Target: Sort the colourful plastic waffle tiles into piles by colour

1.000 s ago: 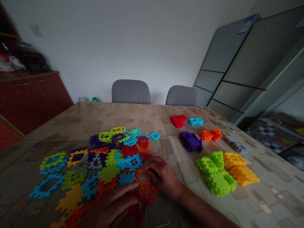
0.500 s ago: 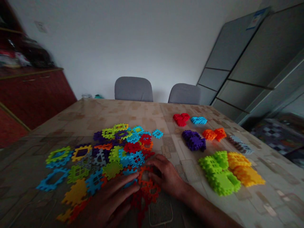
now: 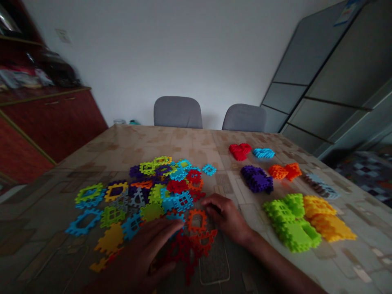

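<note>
A loose spread of flat interlocking plastic tiles (image 3: 147, 192) in many colours covers the near left of the table (image 3: 183, 143). My left hand (image 3: 143, 253) lies flat on the tiles, fingers stretched toward an orange square-frame tile (image 3: 196, 220). My right hand (image 3: 228, 218) rests on the table just right of that orange tile, fingers curled and touching its edge. Red and orange tiles (image 3: 190, 249) lie linked between my two hands.
Sorted stacks stand at the right: red (image 3: 239, 150), light blue (image 3: 263, 153), purple (image 3: 256, 179), orange (image 3: 284, 171), grey (image 3: 321, 188), green (image 3: 290, 222), yellow (image 3: 327, 218). Two grey chairs (image 3: 177, 112) stand at the far edge. A red cabinet (image 3: 52, 122) is left, a grey cupboard (image 3: 330, 81) right.
The view has shifted, so everything sits further right. My right hand has slid a little away from the orange frame tile, which now shows in full. My left hand stays on the tiles.
</note>
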### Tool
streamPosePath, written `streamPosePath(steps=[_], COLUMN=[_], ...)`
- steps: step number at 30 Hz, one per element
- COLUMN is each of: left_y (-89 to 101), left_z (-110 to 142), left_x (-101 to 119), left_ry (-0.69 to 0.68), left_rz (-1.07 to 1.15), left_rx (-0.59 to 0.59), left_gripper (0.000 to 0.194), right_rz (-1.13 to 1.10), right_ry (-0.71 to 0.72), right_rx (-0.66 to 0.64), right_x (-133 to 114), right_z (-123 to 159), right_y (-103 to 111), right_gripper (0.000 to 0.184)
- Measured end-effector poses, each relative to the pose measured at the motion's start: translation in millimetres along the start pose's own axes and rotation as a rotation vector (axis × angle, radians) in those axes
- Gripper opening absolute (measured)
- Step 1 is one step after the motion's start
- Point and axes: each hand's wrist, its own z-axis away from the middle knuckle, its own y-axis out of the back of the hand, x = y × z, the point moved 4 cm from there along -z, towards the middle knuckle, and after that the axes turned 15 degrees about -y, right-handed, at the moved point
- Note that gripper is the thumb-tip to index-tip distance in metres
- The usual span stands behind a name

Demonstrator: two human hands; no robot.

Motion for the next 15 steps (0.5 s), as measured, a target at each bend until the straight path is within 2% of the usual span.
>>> streamPosePath(steps=[2, 6, 10, 13, 15], left_y=[-2.9, -9.5, -7.8, 5.5, 17.6], left_z=[2, 2, -5, -10, -11], left_x=[0, 2, 7, 8, 1], left_ry=[-0.029, -0.084, -0.149, -0.195, -0.170], left_rz=[0.018, 0.025, -0.002, -0.024, -0.037], left_rx=[-0.037, -0.033, -0.069, -0.017, 0.020], left_gripper=[0.075, 0.085, 0.075, 0.059, 0.048], right_rz=[0.028, 0.097, 0.142, 0.160, 0.172], right_ry=[0.005, 0.030, 0.028, 0.012, -0.009], right_rx=[-0.052, -0.108, -0.119, -0.112, -0.097], right_x=[-4, -12, -13, -11, -10], right_z=[2, 6, 6, 5, 4], right_y=[1, -1, -4, -4, -2], right_gripper=[0.023, 0.044, 0.047, 0.036, 0.029])
